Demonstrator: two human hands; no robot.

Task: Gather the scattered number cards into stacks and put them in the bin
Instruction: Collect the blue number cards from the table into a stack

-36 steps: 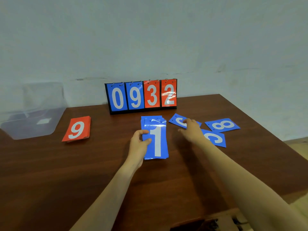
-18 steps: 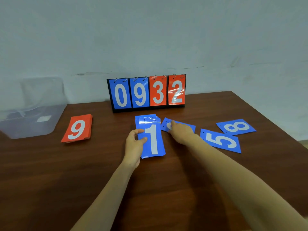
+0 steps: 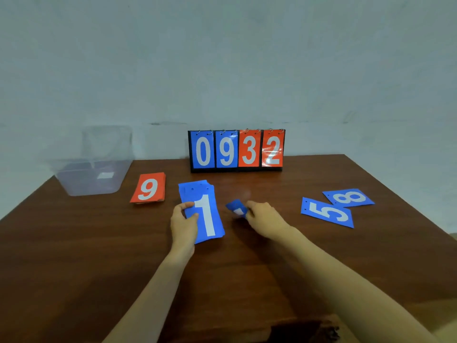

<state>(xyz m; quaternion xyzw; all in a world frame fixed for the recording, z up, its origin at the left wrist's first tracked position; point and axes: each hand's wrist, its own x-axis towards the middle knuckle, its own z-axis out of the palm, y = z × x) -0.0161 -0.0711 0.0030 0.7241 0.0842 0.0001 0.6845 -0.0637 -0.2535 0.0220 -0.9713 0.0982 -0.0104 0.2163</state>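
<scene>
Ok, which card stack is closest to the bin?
The red stack topped with a 9, lying right of the clear bin; the blue 1 stack sits farther over, held by the left hand.

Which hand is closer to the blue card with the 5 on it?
Right. The right hand sits left of the blue 5 card, apart from it, pinching a loose blue card. The left hand is farther left, gripping the blue stack topped by a 1.
</scene>
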